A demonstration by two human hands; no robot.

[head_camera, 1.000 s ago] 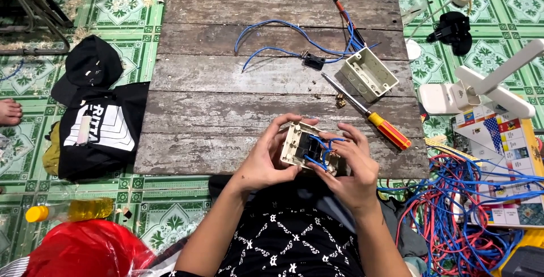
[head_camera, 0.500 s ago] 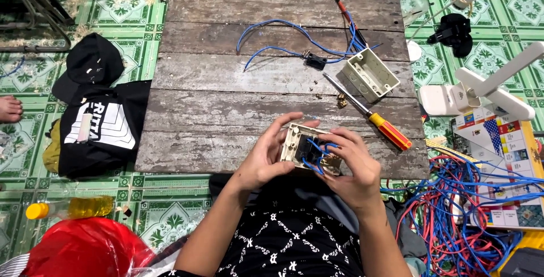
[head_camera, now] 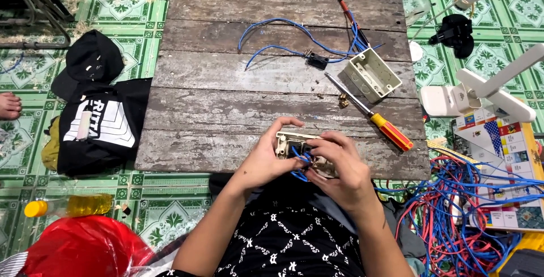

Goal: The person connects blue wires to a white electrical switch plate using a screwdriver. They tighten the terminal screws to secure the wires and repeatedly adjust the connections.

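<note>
Both hands grip one switch plate (head_camera: 294, 144) at the tabletop's (head_camera: 215, 113) near edge — left hand (head_camera: 265, 161) cupping it, right hand's (head_camera: 343, 169) fingers closed over its blue wires (head_camera: 299, 161).

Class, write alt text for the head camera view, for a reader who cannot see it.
Both hands, left hand and right hand, hold a small switch unit with blue wires over a worn wooden board. On the board lie a screwdriver, an open box and loose blue wire.
</note>
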